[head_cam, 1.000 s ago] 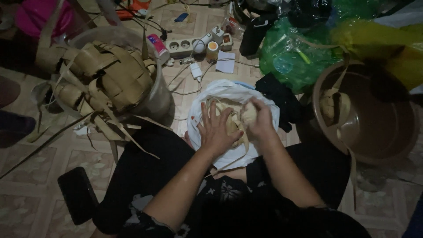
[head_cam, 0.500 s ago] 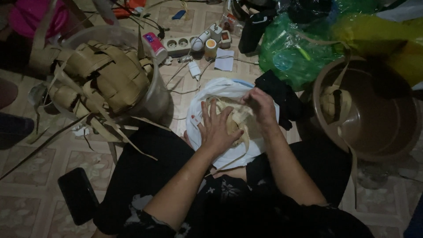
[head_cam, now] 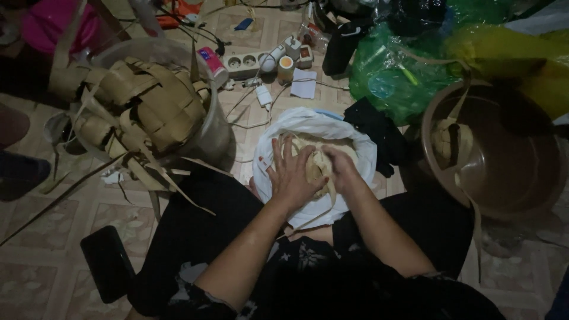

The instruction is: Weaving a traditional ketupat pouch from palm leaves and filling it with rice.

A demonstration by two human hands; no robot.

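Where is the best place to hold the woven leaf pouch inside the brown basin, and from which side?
Probably by its long leaf strip, from above. The woven pouch lies against the brown basin inner wall, and the strip arcs up over the rim, free to pinch.

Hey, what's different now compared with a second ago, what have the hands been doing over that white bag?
The right hand has slid left across the white bag, from its right edge to the middle beside the left hand. The left hand stays spread flat on the pale woven pouch inside. The leaf-pouch bucket and brown basin have not moved.
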